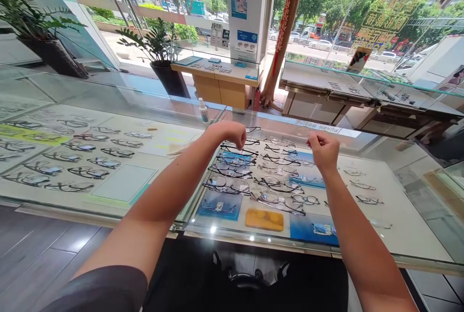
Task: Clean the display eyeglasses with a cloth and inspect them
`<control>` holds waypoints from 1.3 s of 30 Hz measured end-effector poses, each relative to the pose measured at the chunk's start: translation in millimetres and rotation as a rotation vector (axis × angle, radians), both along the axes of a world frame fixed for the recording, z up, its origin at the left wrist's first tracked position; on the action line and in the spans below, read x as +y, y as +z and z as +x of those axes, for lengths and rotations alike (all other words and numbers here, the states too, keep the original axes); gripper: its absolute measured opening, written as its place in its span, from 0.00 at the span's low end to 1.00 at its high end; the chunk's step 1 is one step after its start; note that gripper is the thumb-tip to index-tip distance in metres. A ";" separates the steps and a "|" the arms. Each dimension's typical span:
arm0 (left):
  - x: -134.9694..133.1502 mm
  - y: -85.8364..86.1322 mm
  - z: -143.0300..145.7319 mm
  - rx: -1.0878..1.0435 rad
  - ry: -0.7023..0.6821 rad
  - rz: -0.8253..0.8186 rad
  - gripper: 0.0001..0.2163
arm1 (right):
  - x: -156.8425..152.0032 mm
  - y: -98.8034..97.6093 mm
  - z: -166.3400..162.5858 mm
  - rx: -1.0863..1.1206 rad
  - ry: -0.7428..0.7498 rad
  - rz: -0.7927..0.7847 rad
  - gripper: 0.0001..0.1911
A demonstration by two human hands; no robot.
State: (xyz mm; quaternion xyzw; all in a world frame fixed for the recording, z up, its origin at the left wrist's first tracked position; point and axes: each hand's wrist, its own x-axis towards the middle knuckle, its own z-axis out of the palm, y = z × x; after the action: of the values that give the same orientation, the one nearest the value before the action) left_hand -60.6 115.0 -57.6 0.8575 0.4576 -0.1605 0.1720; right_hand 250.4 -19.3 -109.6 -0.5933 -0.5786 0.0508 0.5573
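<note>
Above the glass-topped display counter [409, 205], my left hand [235, 133] is closed, bent down at the wrist with its fingers curled under. Beneath it, rows of eyeglasses [232, 184] lie under the glass. My right hand [325, 150] is also closed, thumb against the curled fingers, over the right part of the same counter. Whatever either hand may hold is hidden or too small to make out. An amber-coloured block [264, 219] lies among the frames, near a blue card [219, 206].
A small spray bottle [203, 110] stands behind my left forearm. More eyeglasses [89, 172] fill the left counter section. Beyond are potted plants [168, 78], a wooden cabinet [221, 90], another display case [319, 104] and large windows. Part of a wheeled chair base [246, 279] shows below.
</note>
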 end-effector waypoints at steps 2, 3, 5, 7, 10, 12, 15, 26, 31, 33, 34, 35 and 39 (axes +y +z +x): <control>0.2 -2.2 1.8 0.013 -0.007 0.003 0.08 | -0.1 -0.8 -1.1 -0.003 0.003 -0.007 0.21; 0.4 -3.1 2.4 0.020 -0.010 0.005 0.08 | -0.1 -1.1 -1.6 -0.003 0.004 -0.009 0.21; 1.2 -4.7 3.4 0.033 -0.011 0.009 0.08 | 0.0 -1.7 -2.8 -0.003 0.011 -0.009 0.21; 2.1 -6.2 3.9 0.044 -0.007 0.010 0.09 | 0.2 -1.9 -4.1 -0.003 0.021 -0.004 0.21; 3.4 -8.0 3.6 0.060 0.005 0.017 0.09 | 0.6 -2.3 -5.1 0.008 0.037 0.013 0.20; 4.1 -8.6 3.1 0.065 0.011 0.024 0.09 | 0.8 -2.7 -4.9 0.016 0.043 0.023 0.20; 4.5 -7.9 3.1 0.056 0.013 0.047 0.08 | 0.6 -3.2 -4.3 0.016 0.038 0.021 0.22; 11.3 -20.2 9.0 -0.008 0.107 0.297 0.12 | -1.7 -0.7 -5.5 0.010 0.042 0.010 0.22; 16.5 -25.7 8.2 -0.073 0.105 0.288 0.11 | -0.8 -0.6 -5.2 0.026 0.048 -0.001 0.22; 16.2 -21.7 7.4 -0.123 0.104 0.288 0.09 | -0.6 -0.9 -4.8 0.030 0.051 -0.007 0.22; 15.3 -18.2 6.8 -0.155 0.102 0.288 0.09 | -0.9 -0.9 -4.7 0.031 0.048 -0.008 0.22; 13.8 -13.7 6.3 -0.190 0.099 0.290 0.08 | -1.4 -0.7 -4.9 0.034 0.042 -0.008 0.21; 0.7 9.6 7.9 -0.441 0.093 0.281 0.11 | -5.2 7.1 -11.4 0.046 0.054 0.007 0.20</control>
State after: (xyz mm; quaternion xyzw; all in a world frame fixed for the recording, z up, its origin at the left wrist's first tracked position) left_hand -52.7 115.7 -48.0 0.8652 0.4659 0.1032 0.1539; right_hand 239.0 -24.5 -102.5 -0.5741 -0.5817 0.0776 0.5710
